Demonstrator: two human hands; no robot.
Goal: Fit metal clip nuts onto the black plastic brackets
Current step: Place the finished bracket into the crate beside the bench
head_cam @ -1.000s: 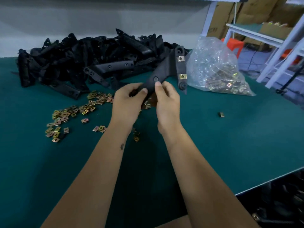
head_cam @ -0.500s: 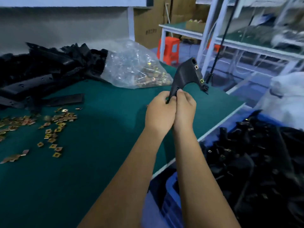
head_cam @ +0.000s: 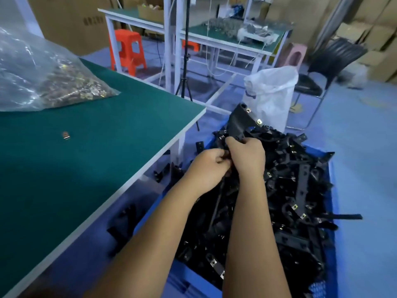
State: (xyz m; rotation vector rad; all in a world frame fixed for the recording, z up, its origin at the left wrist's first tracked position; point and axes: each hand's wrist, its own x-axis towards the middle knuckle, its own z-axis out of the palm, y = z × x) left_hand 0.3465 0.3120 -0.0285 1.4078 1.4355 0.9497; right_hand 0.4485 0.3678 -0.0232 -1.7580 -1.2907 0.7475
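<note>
Both of my hands hold one black plastic bracket (head_cam: pixel 238 122) by its lower end, above a blue crate (head_cam: pixel 332 190) heaped with finished brackets. My left hand (head_cam: pixel 206 166) grips the bracket's end from the left, and my right hand (head_cam: pixel 247 157) grips it just above. Two brass clip nuts (head_cam: pixel 259 121) sit on the bracket's upper arm. A clear bag of clip nuts (head_cam: pixel 64 82) lies on the green table (head_cam: pixel 96 158) at the far left, and one loose clip nut (head_cam: pixel 66 135) lies on the mat.
The crate stands on the blue floor right of the table's edge. A white sack (head_cam: pixel 272 93) stands behind the crate. Further back are a tripod (head_cam: pixel 186 61), an orange stool (head_cam: pixel 127 50), a black chair (head_cam: pixel 326 61), another green workbench and cardboard boxes.
My view has swung right, away from the table. Both hands have carried the bracket off the table and down over the crate of brackets.
</note>
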